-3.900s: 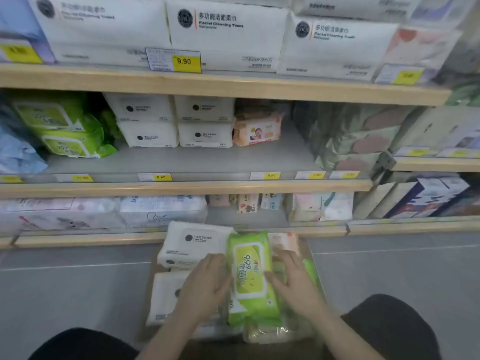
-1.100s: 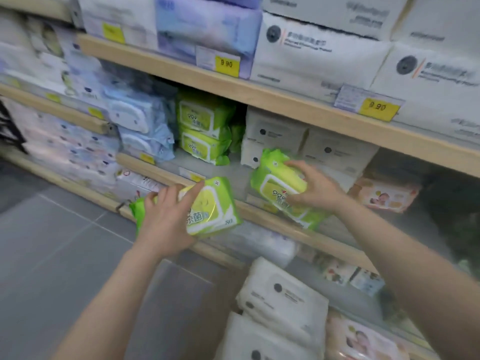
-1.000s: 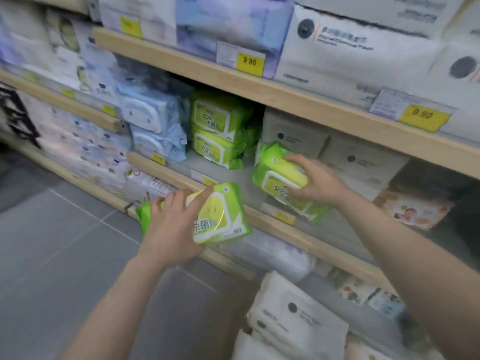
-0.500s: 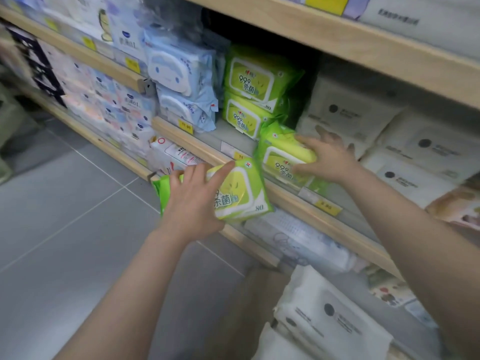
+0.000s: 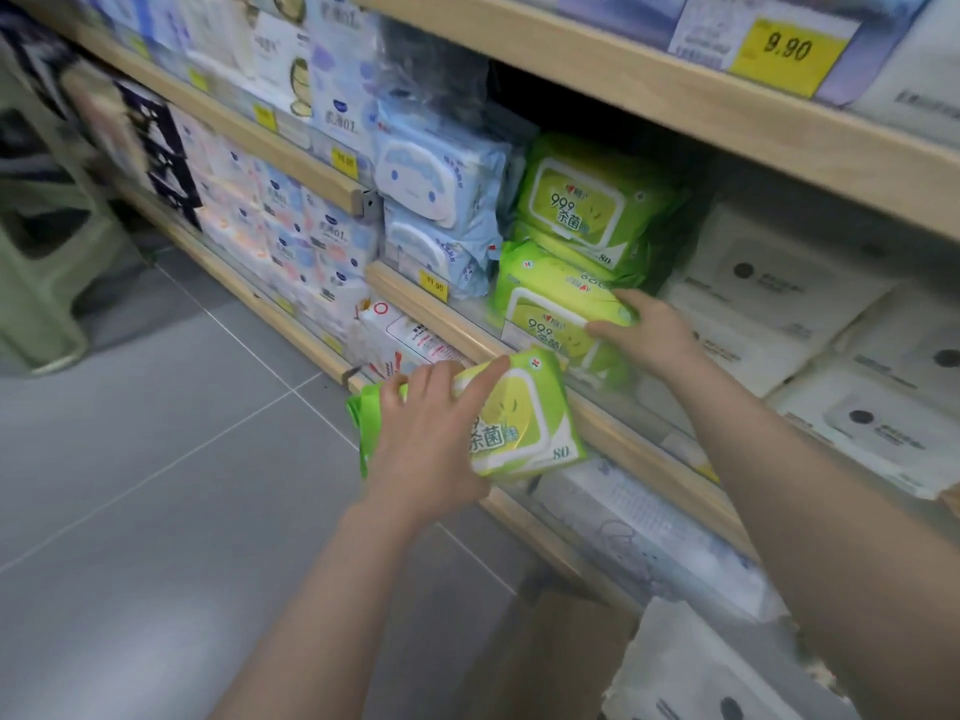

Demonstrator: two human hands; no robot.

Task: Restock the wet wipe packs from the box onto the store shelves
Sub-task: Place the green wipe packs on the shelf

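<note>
My left hand [image 5: 434, 431] grips a green wet wipe pack [image 5: 524, 426] in front of the shelf's wooden front edge [image 5: 447, 319]. My right hand [image 5: 647, 332] holds a second green pack [image 5: 550, 309] by its right end; that pack sits on the middle shelf in front of two stacked green packs [image 5: 587, 210]. The cardboard box [image 5: 550, 652] is at the bottom, with a white wipe pack [image 5: 685, 667] in it.
Blue wipe packs [image 5: 436, 200] stand left of the green stack, white packs [image 5: 810, 314] to its right. A wooden upper shelf [image 5: 675, 90] hangs low over the stack. Grey tiled floor [image 5: 156, 485] spreads to the left, with a green stool [image 5: 47, 252] at the far left.
My right hand has pushed its green pack onto the shelf, up to the stacked green packs. My left hand with its pack has stayed before the shelf edge; the view has moved closer.
</note>
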